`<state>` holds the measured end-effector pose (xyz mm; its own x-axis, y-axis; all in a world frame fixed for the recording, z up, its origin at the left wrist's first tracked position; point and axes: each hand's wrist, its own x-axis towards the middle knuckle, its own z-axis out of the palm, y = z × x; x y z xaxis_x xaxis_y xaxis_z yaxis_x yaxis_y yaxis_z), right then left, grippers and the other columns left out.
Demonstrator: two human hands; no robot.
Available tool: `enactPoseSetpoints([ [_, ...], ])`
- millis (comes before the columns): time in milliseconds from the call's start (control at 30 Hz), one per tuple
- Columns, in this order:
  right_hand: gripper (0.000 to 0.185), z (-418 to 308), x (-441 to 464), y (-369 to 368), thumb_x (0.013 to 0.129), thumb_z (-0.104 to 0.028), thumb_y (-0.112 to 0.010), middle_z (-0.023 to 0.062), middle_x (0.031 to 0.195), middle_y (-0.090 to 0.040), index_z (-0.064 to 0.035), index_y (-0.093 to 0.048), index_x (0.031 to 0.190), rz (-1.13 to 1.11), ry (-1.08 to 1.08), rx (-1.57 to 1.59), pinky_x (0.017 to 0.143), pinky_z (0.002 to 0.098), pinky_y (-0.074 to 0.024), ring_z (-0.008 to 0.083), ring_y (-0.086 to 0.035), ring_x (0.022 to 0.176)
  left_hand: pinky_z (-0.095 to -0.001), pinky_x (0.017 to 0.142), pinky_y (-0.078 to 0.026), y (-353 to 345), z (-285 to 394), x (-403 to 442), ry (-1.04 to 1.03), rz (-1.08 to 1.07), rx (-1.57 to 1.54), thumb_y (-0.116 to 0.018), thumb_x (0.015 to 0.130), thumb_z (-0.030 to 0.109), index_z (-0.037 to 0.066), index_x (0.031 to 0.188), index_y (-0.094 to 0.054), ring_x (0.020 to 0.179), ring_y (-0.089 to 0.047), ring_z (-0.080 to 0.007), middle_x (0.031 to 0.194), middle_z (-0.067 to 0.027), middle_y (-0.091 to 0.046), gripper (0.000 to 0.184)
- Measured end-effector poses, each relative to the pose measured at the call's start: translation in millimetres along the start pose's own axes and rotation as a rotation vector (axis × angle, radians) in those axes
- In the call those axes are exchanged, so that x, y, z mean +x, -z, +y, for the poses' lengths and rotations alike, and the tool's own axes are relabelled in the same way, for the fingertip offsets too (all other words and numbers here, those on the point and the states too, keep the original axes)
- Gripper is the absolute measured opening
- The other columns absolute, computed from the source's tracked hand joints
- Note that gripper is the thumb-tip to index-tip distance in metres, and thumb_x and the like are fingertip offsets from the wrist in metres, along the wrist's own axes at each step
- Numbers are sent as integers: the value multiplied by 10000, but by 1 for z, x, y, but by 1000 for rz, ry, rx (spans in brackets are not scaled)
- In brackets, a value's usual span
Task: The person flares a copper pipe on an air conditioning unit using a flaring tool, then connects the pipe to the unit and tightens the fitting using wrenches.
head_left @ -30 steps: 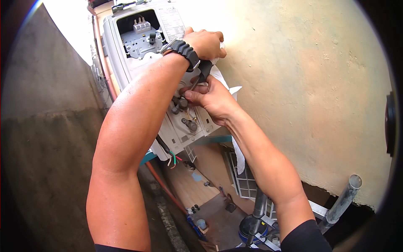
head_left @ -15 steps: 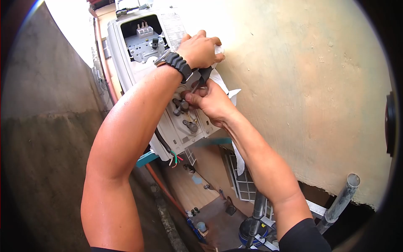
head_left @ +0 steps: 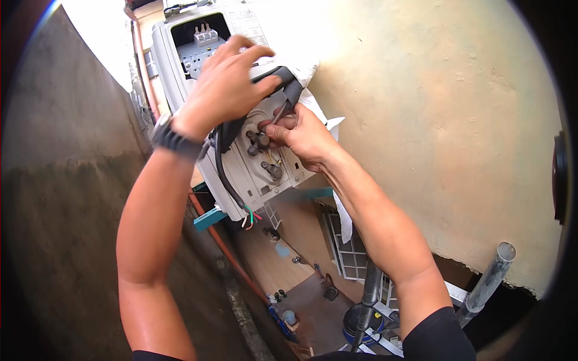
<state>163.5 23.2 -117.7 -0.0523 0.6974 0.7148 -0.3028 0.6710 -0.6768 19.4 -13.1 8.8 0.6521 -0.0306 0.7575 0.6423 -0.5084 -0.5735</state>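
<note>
A grey-white metal unit (head_left: pixel 174 90) hangs beside the wall, its upper opening showing a terminal block (head_left: pixel 205 37). My left hand (head_left: pixel 232 78), blurred, is over the unit with its fingers spread and nothing visibly held. My right hand (head_left: pixel 298 135) pinches a thin grey pipe (head_left: pixel 279 115) just above the valves (head_left: pixel 257 143). Black foam tubing (head_left: pixel 293 90) surrounds the upper part of that pipe. White wrapping (head_left: pixel 308 69) lies behind the tubing. A black cable (head_left: pixel 221 171) runs down the unit's side and ends in bare coloured wires (head_left: pixel 250 215).
The beige wall (head_left: pixel 445 132) rises on the right, a dark concrete wall (head_left: pixel 66 198) on the left. Metal poles (head_left: pixel 490 283) stand at the lower right. Far below lie a floor (head_left: pixel 319 313) and a blue-rimmed bucket (head_left: pixel 355 328). A teal bracket (head_left: pixel 209 219) supports the unit.
My left hand has let go of the white wrapping and moved left across the unit, uncovering the black tubing. My right hand stays at the pipe.
</note>
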Motion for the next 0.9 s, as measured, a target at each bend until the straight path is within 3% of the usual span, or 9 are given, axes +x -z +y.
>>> enactPoseSetpoints([
  [167,389,-9,3,-2,943,-91,-750,102,1013,-645,12,-463,1185,17,-36,-85,725,318,-607,183,-681,918,-368,917,-479,43,21,-100,282,246,-97,-719,911,182,43,1252,-654,1035,-620,-255,1113,-121,-635,373],
  [233,401,-10,3,0,929,-111,-773,103,1049,-638,8,-474,1169,3,-67,-128,777,326,-613,177,-673,925,-386,905,-485,38,45,-141,400,318,-233,-716,882,111,20,1196,-657,1033,-627,-303,1098,-140,-633,333],
  [300,408,-8,0,0,924,-129,-784,96,1057,-641,-8,-493,1184,15,-61,6,831,331,-603,174,-666,952,-379,864,-472,22,65,-182,548,340,-341,-700,887,123,28,1203,-644,1019,-609,-273,1099,-125,-615,335],
  [467,442,2,-10,10,931,-122,-769,144,1266,-666,-71,-486,1266,-78,-21,189,899,348,-565,182,-664,1010,-373,855,-457,-30,97,-254,656,409,-479,-733,877,206,27,1274,-588,1058,-573,-263,1220,-133,-557,459],
  [600,344,9,-2,1,945,-65,-734,142,1125,-721,-70,-502,1200,42,-16,164,816,324,-569,191,-687,984,-363,847,-475,-27,112,-267,636,399,-572,-704,871,96,20,1247,-595,996,-586,-255,1159,-138,-581,398],
  [700,353,6,4,0,939,-93,-749,174,1207,-689,-54,-510,1197,46,-49,69,856,361,-565,207,-681,986,-327,879,-454,-41,124,-283,672,409,-702,-679,906,130,10,1223,-593,1029,-580,-200,1166,-106,-569,349],
  [733,324,5,3,-2,950,-89,-732,186,1188,-692,-45,-514,1186,62,-30,20,843,355,-571,210,-688,975,-318,880,-455,-45,132,-280,706,420,-742,-650,895,68,9,1190,-592,1004,-574,-190,1140,-102,-569,307],
  [833,316,2,-5,-12,956,-95,-727,188,1176,-690,-37,-515,1183,134,-21,0,843,342,-573,211,-686,968,-315,878,-458,-67,154,-272,695,468,-811,-640,881,28,7,1182,-590,974,-567,-191,1107,-98,-570,306],
  [900,395,-2,-17,-14,963,-119,-726,201,1211,-670,-7,-498,1264,124,-3,5,848,335,-575,207,-672,993,-331,843,-483,-75,172,-267,666,451,-874,-634,864,-3,0,1165,-599,928,-571,-205,1077,-113,-581,303],
])
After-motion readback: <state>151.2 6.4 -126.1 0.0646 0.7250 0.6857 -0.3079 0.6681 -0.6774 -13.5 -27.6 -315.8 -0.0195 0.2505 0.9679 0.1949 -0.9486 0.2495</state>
